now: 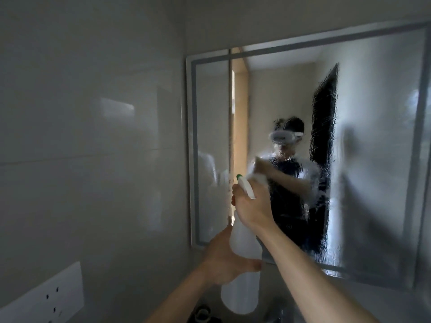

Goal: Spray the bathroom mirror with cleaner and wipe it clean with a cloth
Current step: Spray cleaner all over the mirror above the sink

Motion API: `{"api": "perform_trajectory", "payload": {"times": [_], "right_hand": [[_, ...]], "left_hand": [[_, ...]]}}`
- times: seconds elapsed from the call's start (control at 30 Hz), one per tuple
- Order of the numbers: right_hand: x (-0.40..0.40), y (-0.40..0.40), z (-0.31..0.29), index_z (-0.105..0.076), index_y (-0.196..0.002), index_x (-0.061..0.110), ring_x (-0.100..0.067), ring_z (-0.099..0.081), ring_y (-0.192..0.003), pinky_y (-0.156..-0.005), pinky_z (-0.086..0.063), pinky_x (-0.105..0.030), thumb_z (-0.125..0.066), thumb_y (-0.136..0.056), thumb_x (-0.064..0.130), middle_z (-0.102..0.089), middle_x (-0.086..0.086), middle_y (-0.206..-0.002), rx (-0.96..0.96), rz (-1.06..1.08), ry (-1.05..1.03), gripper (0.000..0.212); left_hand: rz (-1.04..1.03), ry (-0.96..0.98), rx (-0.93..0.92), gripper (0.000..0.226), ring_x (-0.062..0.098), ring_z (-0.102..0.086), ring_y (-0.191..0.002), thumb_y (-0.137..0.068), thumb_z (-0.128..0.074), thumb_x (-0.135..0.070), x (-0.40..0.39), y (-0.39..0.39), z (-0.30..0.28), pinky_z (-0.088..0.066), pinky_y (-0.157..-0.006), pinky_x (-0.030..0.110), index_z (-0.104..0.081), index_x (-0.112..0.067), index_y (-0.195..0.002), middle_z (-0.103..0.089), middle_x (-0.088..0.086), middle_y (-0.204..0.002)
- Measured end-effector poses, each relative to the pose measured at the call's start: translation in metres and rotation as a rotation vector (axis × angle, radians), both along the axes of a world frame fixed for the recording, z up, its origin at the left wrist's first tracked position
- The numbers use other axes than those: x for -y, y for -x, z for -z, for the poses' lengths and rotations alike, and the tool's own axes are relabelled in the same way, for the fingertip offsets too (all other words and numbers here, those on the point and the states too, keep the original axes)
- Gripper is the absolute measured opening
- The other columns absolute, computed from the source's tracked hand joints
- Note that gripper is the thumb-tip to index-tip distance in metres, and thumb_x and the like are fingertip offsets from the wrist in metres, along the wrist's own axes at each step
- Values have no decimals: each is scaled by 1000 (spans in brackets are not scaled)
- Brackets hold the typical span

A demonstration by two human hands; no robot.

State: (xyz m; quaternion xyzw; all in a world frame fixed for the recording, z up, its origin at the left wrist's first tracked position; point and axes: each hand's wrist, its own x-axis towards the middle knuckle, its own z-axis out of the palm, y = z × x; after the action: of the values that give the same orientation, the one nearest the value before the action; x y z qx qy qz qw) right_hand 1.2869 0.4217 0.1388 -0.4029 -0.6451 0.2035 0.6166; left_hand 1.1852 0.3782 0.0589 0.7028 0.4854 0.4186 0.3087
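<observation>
A translucent white spray bottle point(242, 285) with a green-tipped nozzle is held up in front of the mirror's lower left corner. My left hand point(224, 259) wraps around the bottle's body. My right hand point(250, 206) grips the trigger head at the top, nozzle pointing up and left. The framed bathroom mirror point(363, 141) hangs on the wall ahead. Its glass is wet, with streaks and running drops across the middle. No cloth is in sight.
Glossy grey tiles point(93, 136) cover the wall on the left. A white socket plate point(46, 299) sits low on that wall. Dark tap fittings point(203, 313) show dimly below the bottle. The mirror reflects a person wearing a headset.
</observation>
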Motion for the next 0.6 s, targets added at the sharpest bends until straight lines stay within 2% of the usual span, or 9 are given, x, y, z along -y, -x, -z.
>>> {"api": "perform_trajectory", "payload": {"times": [0.07,0.13,0.2,0.3,0.37,0.43,0.5,0.6], "right_hand": [[0,0,0,-51,-55,23,-36,-58,-57,-56,-48,-48,-49,-87,32,-55,-16,-58,62,8,6,34],[0,0,1,-52,-52,29,-30,-53,-54,-54,-46,-48,-47,-86,34,-48,-4,-53,117,14,19,34],[0,-2,3,-50,-52,27,-24,-48,-53,-54,-41,-44,-47,-85,32,-46,-1,-53,105,6,39,34],[-1,-6,-4,-49,-59,12,-23,-50,-57,-58,-39,-37,-52,-90,24,-52,-8,-58,25,-33,31,34],[0,-6,-15,-52,-66,0,-23,-51,-58,-59,-39,-35,-52,-89,26,-55,-13,-60,24,-53,-2,35],[3,-5,-27,-47,-61,5,-21,-46,-56,-57,-36,-35,-52,-90,26,-49,-10,-57,35,-62,-30,36],[3,-2,-37,-39,-52,19,-19,-43,-55,-56,-33,-34,-53,-92,24,-44,-1,-53,55,-51,-47,43],[0,3,-47,-37,-52,21,-18,-45,-53,-53,-35,-31,-54,-97,23,-45,4,-51,111,-8,-19,48]], "left_hand": [[23,-2,55,61,10,-71,-108,-52,-93,-35,-2,-3,6,-57,-98,48,-70,-37,-109,-76,-9,-113],[45,-13,85,58,18,-71,-113,-55,-94,-26,-5,-6,11,-54,-102,54,-72,-39,-107,-76,-4,-116],[42,-16,88,59,18,-71,-113,-55,-95,-26,-7,-6,12,-53,-102,54,-71,-43,-106,-77,-5,-116],[-3,-23,18,66,3,-70,-104,-48,-94,-44,-9,-5,1,-59,-96,44,-67,-43,-108,-75,-16,-110],[-13,-36,-18,73,2,-70,-101,-46,-93,-51,-8,-5,-10,-60,-92,40,-63,-40,-112,-74,-16,-108],[-21,-57,-29,72,-2,-69,-97,-47,-92,-54,-6,-4,-21,-61,-89,36,-63,-40,-111,-74,-19,-106],[-17,-77,-26,67,-4,-69,-95,-48,-91,-56,-3,-3,-31,-60,-86,30,-63,-42,-108,-73,-21,-104],[11,-84,-8,61,-3,-70,-96,-52,-90,-54,0,2,-40,-57,-81,23,-66,-41,-107,-75,-21,-104]]}}
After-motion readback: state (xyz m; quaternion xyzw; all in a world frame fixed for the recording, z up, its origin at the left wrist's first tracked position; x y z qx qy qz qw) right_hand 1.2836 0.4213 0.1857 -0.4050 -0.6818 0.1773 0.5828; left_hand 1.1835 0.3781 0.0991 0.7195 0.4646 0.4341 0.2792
